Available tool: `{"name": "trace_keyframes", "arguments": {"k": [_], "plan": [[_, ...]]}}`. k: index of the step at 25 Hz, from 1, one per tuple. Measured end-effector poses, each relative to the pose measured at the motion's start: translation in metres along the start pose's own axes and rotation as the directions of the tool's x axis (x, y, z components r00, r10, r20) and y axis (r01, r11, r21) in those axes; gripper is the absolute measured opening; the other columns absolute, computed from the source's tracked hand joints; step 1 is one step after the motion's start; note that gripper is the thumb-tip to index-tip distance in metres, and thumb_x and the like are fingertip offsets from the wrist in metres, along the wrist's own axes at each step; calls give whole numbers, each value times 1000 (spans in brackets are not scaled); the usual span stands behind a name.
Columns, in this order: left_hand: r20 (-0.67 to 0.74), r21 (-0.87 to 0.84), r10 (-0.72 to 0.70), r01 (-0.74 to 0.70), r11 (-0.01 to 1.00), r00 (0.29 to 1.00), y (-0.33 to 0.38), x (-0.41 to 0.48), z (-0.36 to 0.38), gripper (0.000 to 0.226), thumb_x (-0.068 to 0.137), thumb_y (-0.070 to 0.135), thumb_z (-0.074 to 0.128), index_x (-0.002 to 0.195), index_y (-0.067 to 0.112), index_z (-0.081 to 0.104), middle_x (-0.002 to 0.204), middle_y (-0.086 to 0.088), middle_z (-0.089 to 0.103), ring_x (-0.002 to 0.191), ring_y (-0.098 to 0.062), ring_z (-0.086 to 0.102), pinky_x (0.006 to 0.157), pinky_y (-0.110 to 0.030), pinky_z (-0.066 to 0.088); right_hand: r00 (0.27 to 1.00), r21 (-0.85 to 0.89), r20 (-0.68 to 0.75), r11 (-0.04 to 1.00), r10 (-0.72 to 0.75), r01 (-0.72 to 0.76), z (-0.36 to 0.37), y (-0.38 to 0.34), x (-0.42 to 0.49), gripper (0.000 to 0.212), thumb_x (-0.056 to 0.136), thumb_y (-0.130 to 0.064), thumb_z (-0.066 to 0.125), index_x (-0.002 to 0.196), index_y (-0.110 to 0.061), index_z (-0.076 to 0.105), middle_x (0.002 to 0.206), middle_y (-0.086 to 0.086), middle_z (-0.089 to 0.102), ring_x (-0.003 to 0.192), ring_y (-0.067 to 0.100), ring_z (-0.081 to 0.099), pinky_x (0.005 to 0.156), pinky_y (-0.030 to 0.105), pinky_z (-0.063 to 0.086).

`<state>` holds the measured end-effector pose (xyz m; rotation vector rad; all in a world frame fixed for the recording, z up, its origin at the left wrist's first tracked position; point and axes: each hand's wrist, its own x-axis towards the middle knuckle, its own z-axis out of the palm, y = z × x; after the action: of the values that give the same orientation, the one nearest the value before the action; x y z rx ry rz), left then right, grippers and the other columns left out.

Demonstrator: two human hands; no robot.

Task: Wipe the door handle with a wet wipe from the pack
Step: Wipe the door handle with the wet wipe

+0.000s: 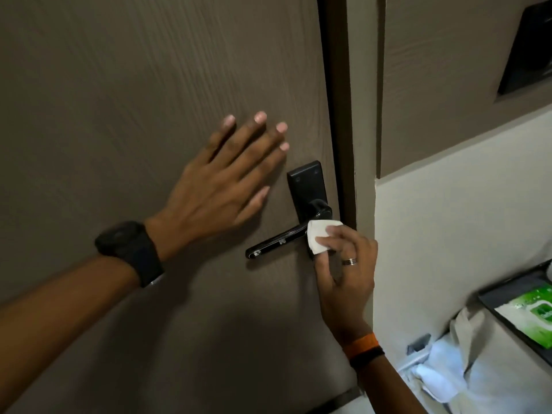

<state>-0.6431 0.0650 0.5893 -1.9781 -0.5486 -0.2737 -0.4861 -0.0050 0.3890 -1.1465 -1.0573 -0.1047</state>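
A black lever door handle point(274, 243) with its black backplate point(306, 186) sits on a brown wood-grain door point(119, 100). My right hand point(346, 264) holds a folded white wet wipe point(319, 236) wrapped around the handle's neck end, just below the round hub. My left hand point(227, 177) lies flat on the door, fingers spread, up and left of the handle; a black watch is on that wrist. The green wet wipe pack point(531, 318) lies at the lower right edge.
The dark door frame point(340, 115) runs down just right of the handle, with a pale wall point(433, 234) beyond it. The pack rests on a dark tray point(490, 300) above white bags or cloth point(442, 372) at the bottom right.
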Motion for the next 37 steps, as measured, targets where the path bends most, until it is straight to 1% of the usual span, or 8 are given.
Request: {"name": "trace_keyframes", "arguments": {"k": [3,6,12,15,23,29,34,37], "plan": [[63,149,12,-21,989,998,-9,1,18,69,109,47,22,164,9,5,171,-13,6,157,-34,6,123,-53,-2,998,-32,-21,998,-54,53,16,-3,-7,30,86,-2,66,114,-12,61,129,8,57,125,20,50,109,26,46],[25,188,21,-26,982,999,-4,2,25,70,109,50,18,164,10,1,172,-12,2,157,-32,4,123,-53,-4,991,-38,-9,991,-132,131,27,4,-15,41,87,-9,59,126,-16,54,139,6,49,140,20,43,117,47,41],[23,143,54,-57,988,998,-2,2,23,71,110,48,21,163,7,1,171,-13,4,157,-32,6,124,-51,-1,973,-110,153,975,-174,192,52,10,-42,92,82,-22,61,161,-14,15,171,6,12,160,25,9,131,44,6],[10,128,72,-73,989,997,-2,1,24,70,110,47,20,163,5,1,171,-14,6,157,-32,7,125,-49,2,926,-153,269,938,-264,311,59,9,-55,107,78,-28,62,163,-13,-2,173,3,-4,161,25,1,132,41,-1],[-15,117,68,-66,991,998,-2,3,23,70,110,48,20,163,6,4,171,-15,8,157,-32,9,125,-49,4,960,-227,206,944,-192,238,52,16,-36,107,78,-25,59,162,-14,-5,172,0,-7,161,23,-3,131,39,-3],[-1,107,66,-66,992,998,-2,3,22,70,110,49,18,163,6,3,171,-15,7,157,-33,9,124,-51,9,837,-194,408,862,-363,469,55,9,-59,111,79,-37,65,162,-9,-4,172,6,-8,161,26,-2,131,44,-5],[-14,132,68,-66,989,998,0,3,22,71,109,49,20,163,6,5,171,-15,9,157,-33,10,124,-51,7,945,-281,266,923,-189,264,50,14,-43,111,77,-32,62,162,-13,-6,172,3,-9,161,24,-4,131,44,-4],[-4,126,60,-59,990,998,-1,3,21,70,109,48,21,163,5,4,171,-15,8,157,-33,9,124,-52,7,900,-212,339,909,-275,358,57,0,-55,113,76,-34,63,162,-9,-6,172,6,-9,161,27,-3,131,45,-5]]}}
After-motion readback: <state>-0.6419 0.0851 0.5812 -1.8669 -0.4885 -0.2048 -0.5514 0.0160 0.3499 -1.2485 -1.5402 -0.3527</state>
